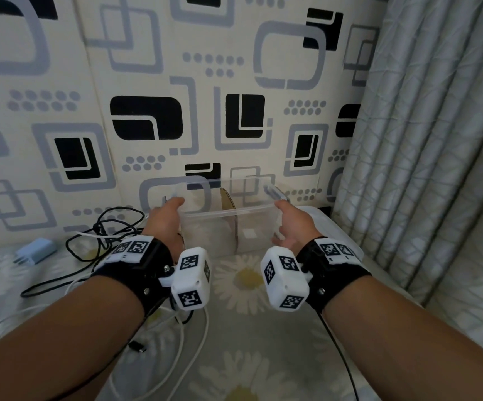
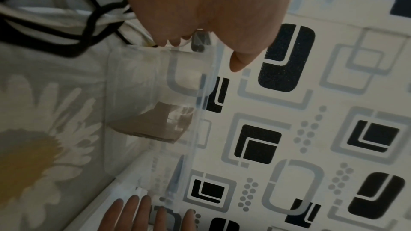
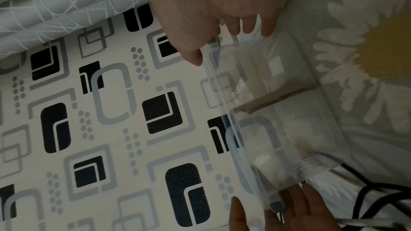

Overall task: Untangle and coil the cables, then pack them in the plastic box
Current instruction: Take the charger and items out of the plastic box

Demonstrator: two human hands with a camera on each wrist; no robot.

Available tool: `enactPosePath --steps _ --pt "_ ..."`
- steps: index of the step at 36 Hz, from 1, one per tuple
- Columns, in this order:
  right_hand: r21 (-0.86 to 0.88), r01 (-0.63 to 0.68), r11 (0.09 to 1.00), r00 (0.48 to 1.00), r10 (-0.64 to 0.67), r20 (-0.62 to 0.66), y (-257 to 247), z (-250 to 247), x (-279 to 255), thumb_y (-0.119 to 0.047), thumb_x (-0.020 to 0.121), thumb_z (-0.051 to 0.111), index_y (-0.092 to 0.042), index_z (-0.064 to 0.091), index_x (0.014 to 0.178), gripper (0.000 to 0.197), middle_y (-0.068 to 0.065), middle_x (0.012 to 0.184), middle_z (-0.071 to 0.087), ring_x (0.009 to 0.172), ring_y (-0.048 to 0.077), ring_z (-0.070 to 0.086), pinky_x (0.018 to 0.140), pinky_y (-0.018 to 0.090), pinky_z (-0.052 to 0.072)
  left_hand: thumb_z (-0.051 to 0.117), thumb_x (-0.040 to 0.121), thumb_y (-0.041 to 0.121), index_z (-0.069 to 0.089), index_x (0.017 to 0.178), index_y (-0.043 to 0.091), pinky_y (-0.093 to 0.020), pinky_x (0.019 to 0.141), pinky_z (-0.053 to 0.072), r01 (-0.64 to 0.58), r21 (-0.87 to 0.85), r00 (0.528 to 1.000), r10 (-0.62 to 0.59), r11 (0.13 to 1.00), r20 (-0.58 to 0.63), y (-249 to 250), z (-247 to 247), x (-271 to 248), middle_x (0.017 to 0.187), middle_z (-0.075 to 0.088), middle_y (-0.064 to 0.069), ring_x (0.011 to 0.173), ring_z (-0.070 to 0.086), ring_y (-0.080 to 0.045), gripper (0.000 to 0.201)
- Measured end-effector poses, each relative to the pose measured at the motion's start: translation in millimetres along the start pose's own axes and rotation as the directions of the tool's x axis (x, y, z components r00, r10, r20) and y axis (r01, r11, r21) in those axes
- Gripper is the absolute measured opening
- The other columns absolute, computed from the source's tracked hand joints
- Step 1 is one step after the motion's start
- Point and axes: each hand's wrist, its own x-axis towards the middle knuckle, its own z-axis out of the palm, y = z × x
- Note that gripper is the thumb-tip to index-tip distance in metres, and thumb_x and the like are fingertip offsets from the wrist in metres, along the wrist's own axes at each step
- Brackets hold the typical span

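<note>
A clear, empty plastic box [image 1: 228,211] is held at the back of the bed, close to the patterned wall. My left hand [image 1: 170,215] grips its left end, thumb over the rim and fingers against the end wall. My right hand [image 1: 288,224] grips the right end the same way. In the wrist views the left hand [image 2: 209,41] and right hand [image 3: 224,38] clasp the rim [image 2: 198,111] [image 3: 231,129]. A tangle of black and white cables [image 1: 104,230] lies on the sheet to the left. A white cable [image 1: 194,340] loops under my left forearm. I cannot tell whether the box touches the sheet.
A blue charger plug [image 1: 36,250] lies at the far left of the daisy-print sheet [image 1: 246,279]. A piece of cardboard [image 1: 228,198] stands behind the box. A grey curtain [image 1: 425,140] hangs close on the right, beside a white ledge [image 1: 335,230].
</note>
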Motion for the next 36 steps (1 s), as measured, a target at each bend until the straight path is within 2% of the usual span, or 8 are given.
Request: enactPosePath --steps 5,9,12,15,19,26,32,36 --pt "0.037 0.042 0.998 0.999 -0.043 0.011 -3.5 -10.4 -10.3 -0.027 0.096 0.055 -0.006 0.055 0.121 0.032 0.019 0.131 0.053 0.118 0.033 0.052 0.093 0.037 0.043 0.057 0.076 0.039 0.04 0.142 0.014 -0.056 0.107 0.035 -0.095 0.031 0.995 0.095 0.995 -0.006 11.5 2.3 -9.1 0.148 0.042 -0.015 0.135 0.041 -0.039 0.073" --pt "0.006 0.086 0.996 0.996 -0.086 0.02 -7.4 -20.0 -24.4 -0.025 0.097 0.053 -0.001 0.05 0.131 0.042 0.005 0.082 0.046 0.086 0.023 0.045 0.084 0.034 0.037 0.052 0.086 0.033 0.044 0.14 0.012 -0.054 0.107 0.037 -0.182 0.078 0.983 0.183 0.98 -0.008 19.3 4.8 -23.0 0.145 0.045 -0.017 0.132 0.043 -0.039 0.058" --pt "0.021 0.022 1.0 1.0 -0.022 0.016 -15.1 -32.4 -38.8 -0.03 0.096 0.054 -0.013 0.053 0.103 0.017 0.006 0.092 0.049 0.073 0.017 0.044 0.078 0.035 0.039 0.047 0.093 0.031 0.045 0.139 0.015 -0.048 0.103 0.04 -0.243 0.132 0.969 0.248 0.961 -0.016 23.1 7.5 -38.2 0.146 0.044 -0.012 0.129 0.045 -0.037 0.05" --pt "0.031 0.015 0.999 1.0 -0.015 0.005 -19.7 -47.8 -54.3 -0.031 0.097 0.054 -0.015 0.052 0.119 0.027 0.002 0.094 0.053 0.073 0.017 0.046 0.065 0.031 0.037 0.045 0.089 0.039 0.047 0.138 0.026 -0.049 0.106 0.038 -0.277 0.21 0.96 0.28 0.937 0.02 25.6 16.4 -57.7 0.144 0.043 -0.004 0.126 0.045 -0.031 0.051" --pt "0.03 0.057 0.998 0.998 -0.056 -0.039 -17.4 -72.2 -67.9 -0.033 0.097 0.054 -0.016 0.051 0.132 0.039 -0.001 0.09 0.049 0.064 0.009 0.042 0.053 0.026 0.031 0.05 0.088 0.037 0.06 0.1 0.031 -0.039 0.1 0.04 -0.233 0.182 0.971 0.218 0.955 0.099 14.2 35.0 -85.6 0.124 0.052 0.0 0.106 0.052 -0.023 0.017" --pt "0.092 0.072 0.993 0.994 -0.064 -0.086 0.9 -111.7 -85.3 -0.023 0.096 0.054 -0.013 0.055 0.106 0.014 0.001 0.075 0.049 0.055 0.013 0.041 0.031 0.012 0.032 0.058 0.092 0.031 0.061 0.098 0.021 -0.032 0.078 0.043 -0.064 0.126 0.947 0.021 0.99 0.321 -37.2 73.2 -125.4 0.106 0.059 0.002 0.098 0.056 -0.014 0.012" --pt "0.047 0.032 0.998 0.993 -0.026 -0.112 23.0 -145.3 -91.3 -0.026 0.097 0.052 -0.012 0.052 0.132 0.037 0.0 0.099 0.05 0.07 0.012 0.044 0.047 0.028 0.033 0.057 0.09 0.035 0.064 0.096 0.018 -0.032 0.075 0.045 0.056 0.185 0.907 -0.127 0.981 0.402 -83.8 89.9 -140.6 0.099 0.059 0.0 0.089 0.057 -0.017 0.02" --pt "0.034 0.002 0.999 0.991 0.002 -0.13 38.6 -166.8 -96.0 -0.023 0.097 0.051 -0.013 0.05 0.113 0.019 -0.003 0.085 0.048 0.066 0.01 0.041 0.049 0.029 0.028 0.059 0.089 0.038 0.067 0.099 0.017 -0.032 0.076 0.047 0.082 0.196 0.9 -0.157 0.977 0.406 -103.1 97.9 -149.0 0.099 0.061 0.0 0.09 0.059 -0.017 0.025"
